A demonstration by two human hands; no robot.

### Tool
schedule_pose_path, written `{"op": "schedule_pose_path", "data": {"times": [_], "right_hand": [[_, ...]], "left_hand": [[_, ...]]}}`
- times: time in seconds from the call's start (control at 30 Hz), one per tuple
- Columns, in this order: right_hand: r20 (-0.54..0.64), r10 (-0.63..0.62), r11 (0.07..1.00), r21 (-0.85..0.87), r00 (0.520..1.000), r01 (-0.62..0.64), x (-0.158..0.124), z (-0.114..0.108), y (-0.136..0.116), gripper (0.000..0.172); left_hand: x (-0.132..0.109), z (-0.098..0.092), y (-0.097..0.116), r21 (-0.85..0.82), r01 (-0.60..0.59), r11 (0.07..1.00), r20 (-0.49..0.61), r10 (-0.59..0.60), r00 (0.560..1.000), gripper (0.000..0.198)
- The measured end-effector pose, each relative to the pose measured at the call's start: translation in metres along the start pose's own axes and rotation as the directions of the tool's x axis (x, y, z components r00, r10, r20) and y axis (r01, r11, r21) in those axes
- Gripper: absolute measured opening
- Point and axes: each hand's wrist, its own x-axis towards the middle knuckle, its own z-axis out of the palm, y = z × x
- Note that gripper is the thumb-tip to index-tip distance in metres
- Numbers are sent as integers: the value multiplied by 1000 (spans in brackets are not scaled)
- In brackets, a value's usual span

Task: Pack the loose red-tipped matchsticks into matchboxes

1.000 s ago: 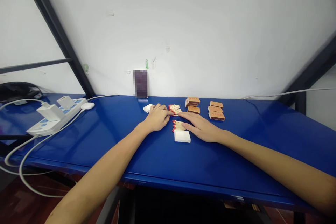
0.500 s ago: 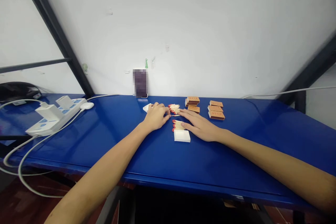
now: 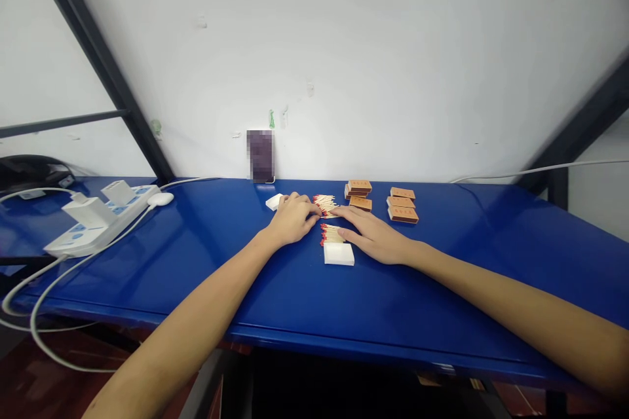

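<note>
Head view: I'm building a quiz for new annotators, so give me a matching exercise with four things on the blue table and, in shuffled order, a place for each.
Things:
1. white box
2. power strip
3. brown matchboxes
4. loose matches

Places:
A. far left on the table, with plugs in it
B. between the left hand and the right hand
C. nearest the camera, by the right thumb
D. right of both hands, toward the wall

Pairs: 1-C, 2-A, 3-D, 4-B
</note>
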Motion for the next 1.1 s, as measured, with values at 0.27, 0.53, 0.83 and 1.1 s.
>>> {"op": "schedule_pose_path", "data": {"times": [0.27, 0.53, 0.83, 1.1], "right_hand": [[-38, -25, 999, 35, 999, 26, -1, -2, -2, 47], [-62, -70, 996, 43, 996, 73, 0, -1, 1, 41], [-64, -59, 998, 26, 996, 61, 0, -1, -2, 40], [-67, -73, 997, 13, 995, 74, 0, -2, -4, 39]], "left_hand": [[-1, -1, 1, -9, -42, 999, 32, 42, 999, 26], [2, 0, -1, -133, -94, 987, -9, 93, 996, 30], [4, 7, 2, -239, -78, 968, -72, 62, 995, 28], [5, 7, 4, -236, -61, 970, -72, 45, 996, 20]]}}
